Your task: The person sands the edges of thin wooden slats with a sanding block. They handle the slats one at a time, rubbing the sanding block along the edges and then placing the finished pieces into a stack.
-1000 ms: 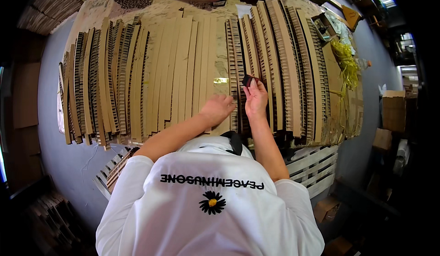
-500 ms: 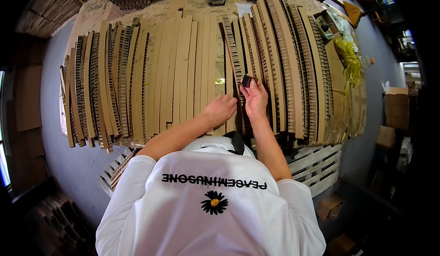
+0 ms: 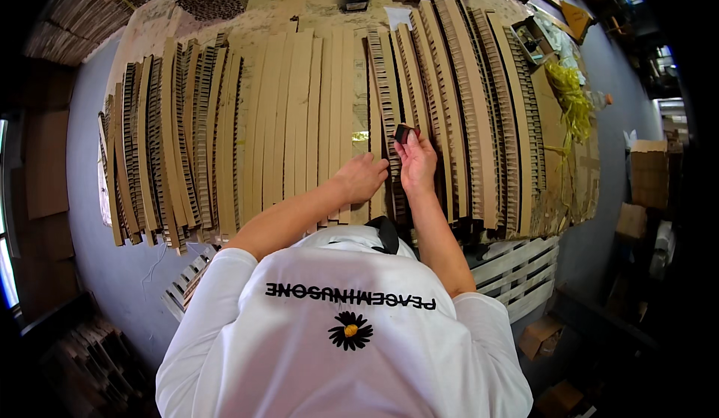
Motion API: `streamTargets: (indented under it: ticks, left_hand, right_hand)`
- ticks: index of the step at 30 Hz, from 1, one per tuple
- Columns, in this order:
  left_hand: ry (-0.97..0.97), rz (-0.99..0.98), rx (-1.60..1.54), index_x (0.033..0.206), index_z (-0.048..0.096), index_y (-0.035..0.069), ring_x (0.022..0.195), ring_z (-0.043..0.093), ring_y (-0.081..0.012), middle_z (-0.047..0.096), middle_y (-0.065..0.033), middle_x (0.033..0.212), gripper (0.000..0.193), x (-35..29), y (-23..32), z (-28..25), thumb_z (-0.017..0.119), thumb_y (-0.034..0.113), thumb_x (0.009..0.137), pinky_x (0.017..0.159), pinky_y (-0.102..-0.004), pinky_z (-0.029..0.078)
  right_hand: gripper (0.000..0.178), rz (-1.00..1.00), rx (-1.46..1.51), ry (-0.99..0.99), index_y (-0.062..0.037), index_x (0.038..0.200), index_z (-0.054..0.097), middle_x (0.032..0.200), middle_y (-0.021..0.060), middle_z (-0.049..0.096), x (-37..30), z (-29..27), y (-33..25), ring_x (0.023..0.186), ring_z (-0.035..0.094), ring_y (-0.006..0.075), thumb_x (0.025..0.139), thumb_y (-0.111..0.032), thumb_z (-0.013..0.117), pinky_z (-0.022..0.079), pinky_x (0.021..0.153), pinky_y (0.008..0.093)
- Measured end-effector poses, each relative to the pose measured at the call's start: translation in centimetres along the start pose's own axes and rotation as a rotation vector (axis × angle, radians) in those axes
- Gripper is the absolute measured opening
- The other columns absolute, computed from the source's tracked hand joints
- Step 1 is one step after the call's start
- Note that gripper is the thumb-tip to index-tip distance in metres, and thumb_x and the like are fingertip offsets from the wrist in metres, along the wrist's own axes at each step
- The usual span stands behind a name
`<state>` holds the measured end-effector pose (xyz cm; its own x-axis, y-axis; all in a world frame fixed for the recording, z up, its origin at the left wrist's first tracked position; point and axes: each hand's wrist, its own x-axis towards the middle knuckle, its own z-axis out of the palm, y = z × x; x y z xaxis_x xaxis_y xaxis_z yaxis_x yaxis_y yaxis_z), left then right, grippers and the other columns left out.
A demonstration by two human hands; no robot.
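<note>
Where the right grip [image 3: 418, 165] stands: clamped on a dark block [image 3: 403, 133], near a ribbed strip [image 3: 385, 88].
Left grip [image 3: 365, 176]: fingertips beside that strip; whether clamped, cannot tell.
Ribbed strip: on table [image 3: 288, 2], between grips.

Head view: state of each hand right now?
Left hand: fingers curled beside a ridged cardboard strip; whether it grips cannot be told.
Right hand: closed, holding a small dark block.

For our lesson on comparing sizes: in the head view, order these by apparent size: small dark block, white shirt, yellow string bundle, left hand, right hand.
Largest to smallest:
1. White shirt
2. Yellow string bundle
3. Left hand and right hand, too alike to rank
4. Small dark block
</note>
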<state>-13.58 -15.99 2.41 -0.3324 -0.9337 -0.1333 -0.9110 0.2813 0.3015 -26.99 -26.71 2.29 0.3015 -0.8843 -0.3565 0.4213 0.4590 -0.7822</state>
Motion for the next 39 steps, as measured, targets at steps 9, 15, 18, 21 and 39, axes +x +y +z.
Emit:
streamTargets:
  ticks: [9, 15, 18, 21, 39]
  left_hand:
    - [-0.046, -0.123, -0.037, 0.103, 0.067, 0.004, 0.086, 0.072, -0.0313, 0.064, -0.0129, 0.104, 0.017, -1.8, 0.6, 0.0, 0.063, 0.012, 0.089, 0.07, -0.0443, 0.06]
    - [0.083, -0.275, -0.023, 0.101, 0.066, 0.006, 0.086, 0.072, -0.0306, 0.063, -0.0129, 0.104, 0.014, -1.6, 0.8, -1.3, 0.063, 0.013, 0.09, 0.068, -0.0438, 0.059]
    - [0.146, -0.186, 0.069, 0.106, 0.062, 0.005, 0.086, 0.07, -0.0307, 0.061, -0.0131, 0.111, 0.02, -1.4, -0.5, -0.3, 0.064, 0.014, 0.089, 0.072, -0.0436, 0.059]
    - [0.162, -0.171, 0.089, 0.115, 0.06, 0.004, 0.085, 0.07, -0.0304, 0.062, -0.0137, 0.116, 0.029, -1.2, -1.3, 0.2, 0.065, 0.016, 0.089, 0.072, -0.0429, 0.059]
    - [0.06, -0.459, 0.027, 0.151, 0.042, -0.007, 0.08, 0.076, -0.0307, 0.033, -0.0241, 0.167, 0.066, 1.8, -1.9, -0.2, 0.061, 0.01, 0.09, 0.067, -0.0426, 0.062]
  right_hand:
    - [0.016, 0.052, 0.056, -0.049, -0.0037, 0.113, 0.064, 0.111, 0.0067, 0.073, -0.1, 0.5, 0.5, 0.099, 0.071, 0.0167, 0.106, -0.017, 0.065, 0.058, 0.089, 0.0326]
    - [0.017, 0.087, 0.011, -0.052, -0.0037, 0.112, 0.067, 0.106, 0.0067, 0.075, -0.3, 0.2, 1.2, 0.095, 0.072, 0.0172, 0.106, -0.019, 0.066, 0.059, 0.088, 0.0322]
    - [0.019, 0.059, 0.024, -0.054, -0.0035, 0.116, 0.068, 0.108, 0.0065, 0.075, 0.2, -0.4, 1.6, 0.095, 0.071, 0.0162, 0.104, -0.019, 0.067, 0.059, 0.087, 0.0318]
    - [0.021, 0.117, 0.064, -0.085, -0.0029, 0.118, 0.068, 0.11, 0.0073, 0.074, -0.1, -0.1, 1.8, 0.096, 0.071, 0.0166, 0.104, -0.019, 0.067, 0.059, 0.089, 0.0321]
    - [0.023, 0.018, -0.025, -0.042, 0.0014, 0.122, 0.069, 0.116, 0.0047, 0.072, -1.7, 0.8, 1.5, 0.1, 0.065, 0.0103, 0.102, -0.01, 0.068, 0.05, 0.095, 0.0247]
